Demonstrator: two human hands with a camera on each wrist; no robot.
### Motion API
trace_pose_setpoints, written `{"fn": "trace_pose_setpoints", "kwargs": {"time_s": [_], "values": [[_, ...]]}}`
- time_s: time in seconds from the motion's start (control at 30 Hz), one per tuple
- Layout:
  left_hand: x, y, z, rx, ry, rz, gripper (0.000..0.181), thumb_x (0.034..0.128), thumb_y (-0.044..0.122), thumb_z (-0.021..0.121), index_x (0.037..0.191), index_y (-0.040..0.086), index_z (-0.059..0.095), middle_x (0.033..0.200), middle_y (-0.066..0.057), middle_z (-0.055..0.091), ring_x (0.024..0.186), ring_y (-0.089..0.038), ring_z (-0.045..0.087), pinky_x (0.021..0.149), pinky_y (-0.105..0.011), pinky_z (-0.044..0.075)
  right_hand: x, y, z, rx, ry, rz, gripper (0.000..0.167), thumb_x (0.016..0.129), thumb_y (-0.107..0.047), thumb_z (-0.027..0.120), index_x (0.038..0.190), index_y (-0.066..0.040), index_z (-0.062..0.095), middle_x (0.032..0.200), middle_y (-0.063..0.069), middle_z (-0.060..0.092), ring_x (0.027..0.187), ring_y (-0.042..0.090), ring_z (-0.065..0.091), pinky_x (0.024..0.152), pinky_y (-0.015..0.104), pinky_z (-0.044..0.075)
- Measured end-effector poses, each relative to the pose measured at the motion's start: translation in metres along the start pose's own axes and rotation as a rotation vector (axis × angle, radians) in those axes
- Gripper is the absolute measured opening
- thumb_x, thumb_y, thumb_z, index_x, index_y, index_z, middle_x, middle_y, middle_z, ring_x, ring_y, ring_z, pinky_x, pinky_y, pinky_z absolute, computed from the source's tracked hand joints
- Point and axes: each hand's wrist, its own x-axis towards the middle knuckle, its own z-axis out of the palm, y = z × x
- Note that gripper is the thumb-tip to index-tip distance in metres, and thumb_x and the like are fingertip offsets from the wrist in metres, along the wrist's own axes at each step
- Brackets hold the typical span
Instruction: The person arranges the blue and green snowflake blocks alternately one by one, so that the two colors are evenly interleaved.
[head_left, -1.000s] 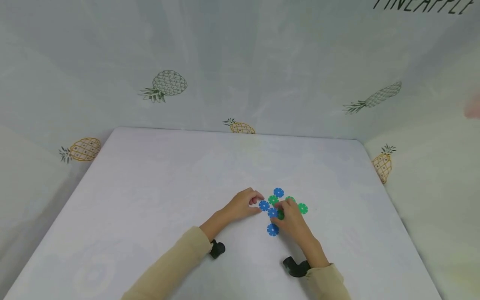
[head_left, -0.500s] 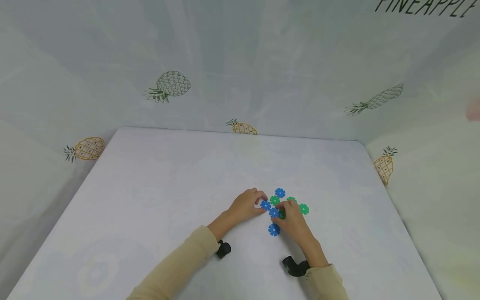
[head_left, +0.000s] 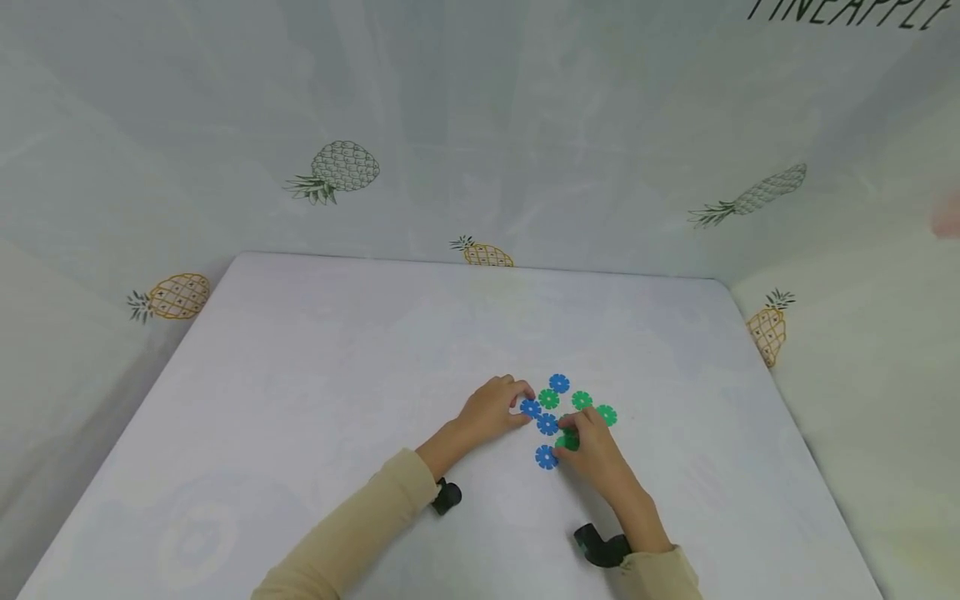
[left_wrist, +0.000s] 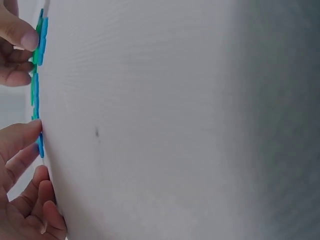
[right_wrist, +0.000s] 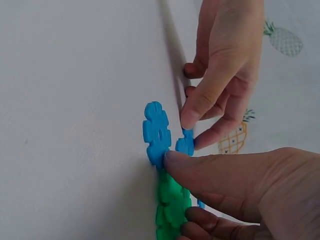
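When seen from the head, reaches in over the white bench [head_left: 337, 350] from both sides. Pinches a blue disc [head_left: 530, 408] with the left hand [head_left: 482, 413], and a green disc [head_left: 572, 439] with the right hand [head_left: 596, 446], near a lower blue disc [head_left: 546, 457]. From the left wrist, curls the spare left fingers [left_wrist: 46, 192] loosely. From the right wrist, lays the right thumb [right_wrist: 215, 172] over green, points the left hand down.

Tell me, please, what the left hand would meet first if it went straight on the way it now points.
In the head view, the left hand pinches a blue disc. Straight past that, it would likely meet the next blue disc or a green disc; which comes first is unclear.
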Motion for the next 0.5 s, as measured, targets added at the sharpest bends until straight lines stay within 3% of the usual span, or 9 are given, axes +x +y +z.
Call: {"fn": "trace_pose_setpoints", "kwargs": {"time_s": [0.5], "values": [[0.003,0.001,0.001,0.041,-0.018,-0.007,0.030,0.0825,0.031,0.070,0.111,0.024,0.063,0.082,0.006,0.050,0.076,-0.007,0.045,0.063,-0.017,0.038,-0.011,0.006,-0.006,-0.018,0.011,-0.025,0.031,0.075,-0.003,0.073,0.103,0.002,0.062,0.097,0.010,0.053,0.091,0.021,0.054,0.086,0.040,0.050]]}}
